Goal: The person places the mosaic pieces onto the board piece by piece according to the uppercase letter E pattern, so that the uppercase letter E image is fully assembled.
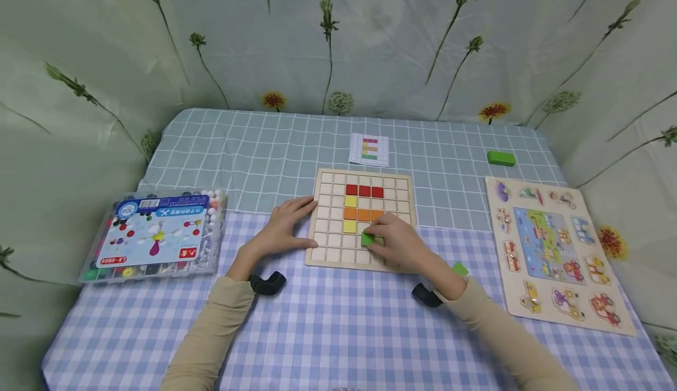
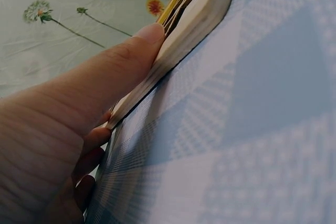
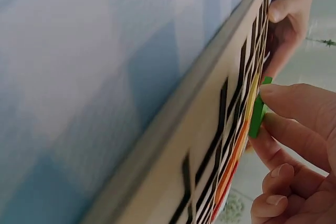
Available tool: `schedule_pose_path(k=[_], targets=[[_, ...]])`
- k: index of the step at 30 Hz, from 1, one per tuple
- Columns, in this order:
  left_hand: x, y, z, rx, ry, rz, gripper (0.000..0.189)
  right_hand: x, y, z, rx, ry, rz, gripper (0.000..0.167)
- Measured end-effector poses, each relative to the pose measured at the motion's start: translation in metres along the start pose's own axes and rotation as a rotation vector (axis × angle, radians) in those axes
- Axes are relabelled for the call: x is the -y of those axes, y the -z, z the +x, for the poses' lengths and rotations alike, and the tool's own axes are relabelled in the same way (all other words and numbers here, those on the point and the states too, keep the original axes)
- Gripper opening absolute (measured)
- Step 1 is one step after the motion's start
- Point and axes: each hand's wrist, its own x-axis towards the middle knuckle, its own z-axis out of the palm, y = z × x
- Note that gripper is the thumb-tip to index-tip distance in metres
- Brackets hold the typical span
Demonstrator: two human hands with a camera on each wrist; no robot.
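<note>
A wooden grid board (image 1: 328, 254) lies on the checked cloth, bearing a row of red tiles (image 1: 364, 191), a row of orange tiles (image 1: 364, 214) and two yellow tiles (image 1: 349, 226). My left hand (image 1: 282, 227) rests against the board's left edge, thumb and fingers spread along it; in the left wrist view the thumb (image 2: 115, 64) touches the rim. Over the lower middle squares, my right hand (image 1: 399, 239) pinches a green tile (image 3: 258, 113) between thumb and fingers. The tile looks tilted; whether it touches the board I cannot tell.
Behind the board lies a pattern card (image 1: 369, 150). Another green tile (image 1: 459, 268) sits by the right wrist, partly covered. At right are a green block (image 1: 501, 158) and a vehicle puzzle board (image 1: 508, 285). A molecule-model box (image 1: 156, 235) stands at left.
</note>
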Motion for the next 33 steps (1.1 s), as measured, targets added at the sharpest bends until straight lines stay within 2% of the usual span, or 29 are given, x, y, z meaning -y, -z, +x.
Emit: schedule_pose_path(k=[4, 13, 27, 33], targets=[[0.001, 0.000, 0.001, 0.008, -0.005, 0.011, 0.091, 0.006, -0.004, 0.005, 0.021, -0.005, -0.002, 0.022], [0.000, 0.005, 0.007, 0.010, -0.005, 0.012, 0.092, 0.013, -0.008, 0.015, -0.008, 0.009, -0.006, 0.021], [0.000, 0.003, 0.004, 0.021, 0.014, -0.003, 0.091, 0.016, -0.015, 0.021, 0.022, 0.054, -0.031, 0.022], [0.000, 0.002, 0.003, 0.024, 0.021, -0.006, 0.091, 0.020, -0.017, 0.024, 0.049, 0.033, -0.019, 0.021]])
